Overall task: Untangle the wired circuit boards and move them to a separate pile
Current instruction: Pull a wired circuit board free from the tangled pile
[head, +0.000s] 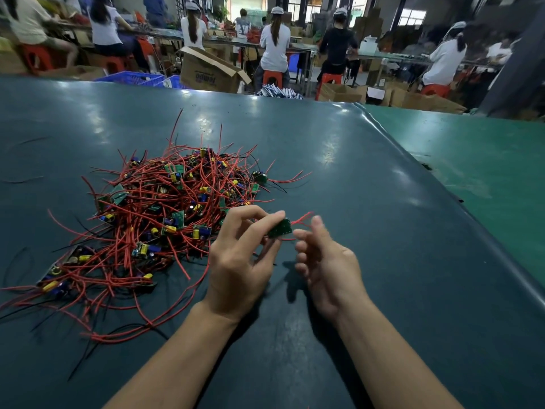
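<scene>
Now the small green circuit board with thin red wires [280, 228] is held above the dark teal table mat [383, 202], just to the right of the big heap. The left hand [241, 261] pinches this board between the thumb and the first fingers, with its solder side turned to the camera. Its red wires go out to the right and pass near the fingertips of the right hand [324, 261]. The right hand is beside the board with loosely curled fingers, and it is blurred; I cannot tell if it touches a wire or not.

To the left lies the tangled pile of green boards with red and black wires [153, 219], with yellow and blue parts on the boards, and loose wire ends spread on the mat around it.

Further away stand a brown cardboard box [209, 72] and blue plastic crates [132, 78], and several people on red stools [272, 76] sit at long benches with their backs to us.
</scene>
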`<state>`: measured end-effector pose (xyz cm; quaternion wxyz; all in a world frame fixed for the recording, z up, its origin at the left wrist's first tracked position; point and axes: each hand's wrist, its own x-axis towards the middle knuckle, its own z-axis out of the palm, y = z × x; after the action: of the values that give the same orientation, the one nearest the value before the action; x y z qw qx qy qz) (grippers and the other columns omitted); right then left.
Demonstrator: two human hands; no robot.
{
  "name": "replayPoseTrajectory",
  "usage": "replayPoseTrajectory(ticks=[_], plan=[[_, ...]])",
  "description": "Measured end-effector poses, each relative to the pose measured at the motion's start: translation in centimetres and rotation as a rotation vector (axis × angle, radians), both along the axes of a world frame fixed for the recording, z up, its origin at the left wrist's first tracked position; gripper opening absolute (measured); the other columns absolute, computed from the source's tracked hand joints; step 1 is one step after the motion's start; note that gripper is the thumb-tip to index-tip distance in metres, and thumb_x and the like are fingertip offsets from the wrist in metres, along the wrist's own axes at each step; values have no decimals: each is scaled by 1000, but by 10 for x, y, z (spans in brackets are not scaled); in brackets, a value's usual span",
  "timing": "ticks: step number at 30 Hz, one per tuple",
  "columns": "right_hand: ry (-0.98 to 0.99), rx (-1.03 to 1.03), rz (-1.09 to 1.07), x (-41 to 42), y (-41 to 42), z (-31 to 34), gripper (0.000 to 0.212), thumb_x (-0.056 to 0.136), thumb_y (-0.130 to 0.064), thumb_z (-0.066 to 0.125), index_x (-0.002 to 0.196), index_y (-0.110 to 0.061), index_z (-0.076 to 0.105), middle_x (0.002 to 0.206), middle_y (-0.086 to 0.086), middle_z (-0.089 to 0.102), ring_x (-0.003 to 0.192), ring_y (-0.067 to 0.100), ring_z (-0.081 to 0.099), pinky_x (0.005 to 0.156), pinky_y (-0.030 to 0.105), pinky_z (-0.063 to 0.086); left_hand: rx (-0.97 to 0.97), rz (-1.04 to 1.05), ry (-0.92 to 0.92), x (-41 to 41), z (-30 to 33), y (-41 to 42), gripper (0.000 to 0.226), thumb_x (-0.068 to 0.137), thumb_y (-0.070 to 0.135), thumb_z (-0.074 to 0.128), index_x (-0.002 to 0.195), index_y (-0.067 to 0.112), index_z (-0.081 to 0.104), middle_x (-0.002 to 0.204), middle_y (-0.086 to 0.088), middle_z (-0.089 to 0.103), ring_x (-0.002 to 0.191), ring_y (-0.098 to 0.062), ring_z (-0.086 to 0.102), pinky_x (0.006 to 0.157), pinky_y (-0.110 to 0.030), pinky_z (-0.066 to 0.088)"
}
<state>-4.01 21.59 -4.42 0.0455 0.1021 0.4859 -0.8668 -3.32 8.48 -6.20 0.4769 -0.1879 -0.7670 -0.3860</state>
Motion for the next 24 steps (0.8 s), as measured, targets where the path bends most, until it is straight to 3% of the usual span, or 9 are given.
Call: replayPoseTrajectory(ticks=[5,9,11,17,20,24], plan=[[145,10,105,4,-6,2,22,83,-30,66,83,-11,77,69,3,61,47,12,48,39,19,34,-74,53,-17,-5,-2,-4,29,82,-4,72,110,1,72,96,-14,60,81,-13,54,74,-22,49],[147,20,48,-1,0,-1,18,86,-17,68,69,-11,73,60,2,43,42,8,35,35,16,25,-180,-88,-91,-6,-4,-2,33,80,2,76,112,4,72,94,-11,60,69,-20,57,65,-30,52],[135,5,78,-3,6,0,11,79,-16,70,72,-10,75,60,1,41,42,6,32,33,15,24,-184,-121,-108,-7,-4,-3,31,81,7,76,111,4,73,93,-12,61,68,-20,58,63,-30,52],[96,-10,217,-6,21,3,17,67,-21,74,80,-10,78,58,-4,51,40,3,40,33,12,26,-160,-172,-149,-6,-3,-4,35,81,20,75,110,1,73,90,-11,61,70,-20,58,63,-30,51],[89,30,82,-9,23,5,21,61,-25,79,76,-11,76,56,-4,52,40,3,41,34,12,27,-132,-132,-145,-5,-4,-4,33,80,19,76,107,0,74,90,-10,61,78,-18,59,69,-28,52],[120,107,-201,-16,33,4,11,85,-16,72,80,-7,72,56,-3,54,40,4,42,35,15,29,-106,-49,-132,-7,-5,-5,30,79,16,78,105,1,74,91,-11,62,77,-18,59,68,-31,52]])
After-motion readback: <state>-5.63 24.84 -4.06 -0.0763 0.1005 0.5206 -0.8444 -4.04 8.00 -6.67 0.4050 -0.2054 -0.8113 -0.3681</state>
